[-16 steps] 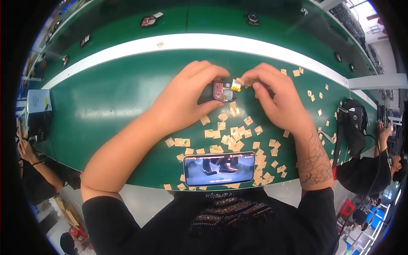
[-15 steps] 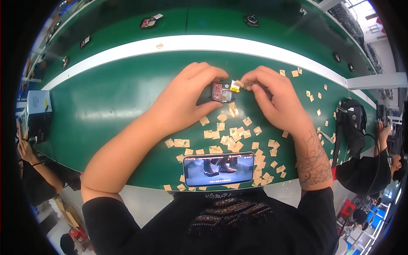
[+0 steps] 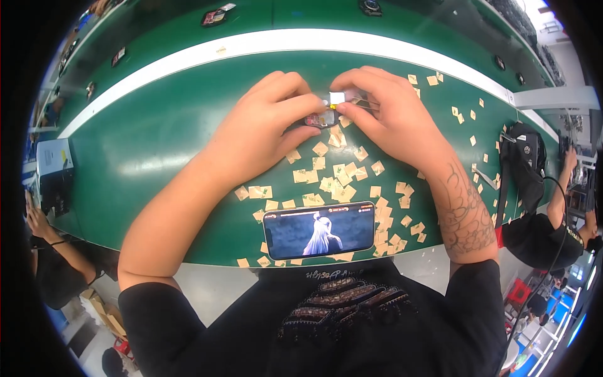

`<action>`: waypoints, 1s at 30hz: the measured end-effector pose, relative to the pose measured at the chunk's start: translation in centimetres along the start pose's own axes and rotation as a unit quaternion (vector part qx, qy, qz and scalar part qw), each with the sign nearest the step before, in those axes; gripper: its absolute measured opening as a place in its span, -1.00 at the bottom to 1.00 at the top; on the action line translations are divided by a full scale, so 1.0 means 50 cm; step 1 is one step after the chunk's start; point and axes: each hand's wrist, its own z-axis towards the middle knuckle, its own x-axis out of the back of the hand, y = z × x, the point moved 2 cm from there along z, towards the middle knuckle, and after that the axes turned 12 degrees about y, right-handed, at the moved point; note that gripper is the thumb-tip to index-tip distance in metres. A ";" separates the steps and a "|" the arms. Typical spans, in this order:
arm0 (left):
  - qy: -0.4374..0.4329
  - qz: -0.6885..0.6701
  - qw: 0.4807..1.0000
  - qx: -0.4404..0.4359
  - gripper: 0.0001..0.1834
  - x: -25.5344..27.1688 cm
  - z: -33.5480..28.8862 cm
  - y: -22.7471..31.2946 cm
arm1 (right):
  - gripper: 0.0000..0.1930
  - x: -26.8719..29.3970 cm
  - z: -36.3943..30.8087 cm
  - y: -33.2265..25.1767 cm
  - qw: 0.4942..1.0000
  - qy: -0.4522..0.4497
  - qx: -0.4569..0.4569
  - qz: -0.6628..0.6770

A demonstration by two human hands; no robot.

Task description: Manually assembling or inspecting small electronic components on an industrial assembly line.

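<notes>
On the green bench, my left hand [image 3: 267,113] is closed around the left side of a small opened watch-like case [image 3: 323,119], whose reddish circuit board shows. Thumb and index finger of my right hand [image 3: 392,116] pinch a small flat silver-white battery [image 3: 337,98] with yellow tape at its lower edge, just above the case. Thin metal prongs, seemingly tweezers [image 3: 366,102], show among the right fingers. Part of the case is hidden by the fingers. Many tan paper squares [image 3: 342,173] lie scattered below and to the right of my hands.
A phone [image 3: 319,231] playing a video lies at the bench's near edge. At the right are a black bag [image 3: 526,157] and a metal tool [image 3: 485,178]; at the left stands a box [image 3: 55,166]. Beyond a white strip [image 3: 276,39] sit more small devices. Other people work on both sides.
My right hand has moved in toward the case; the battery's silver-white face now shows between its fingers. A tan piece at those fingertips no longer shows. The whole view has shifted slightly.
</notes>
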 end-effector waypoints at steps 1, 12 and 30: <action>-0.004 -0.001 1.000 -0.002 -0.63 -0.002 -0.001 0.000 | -0.78 -0.004 0.002 0.005 1.000 -0.015 0.001 0.011; -0.012 0.057 0.998 -0.038 -0.63 -0.001 -0.005 0.013 | -0.83 0.009 0.002 0.012 0.983 -0.111 -0.084 0.121; 0.005 0.054 0.998 -0.022 -0.63 -0.004 -0.008 0.022 | -0.80 -0.011 -0.024 -0.031 1.000 -0.016 -0.002 0.013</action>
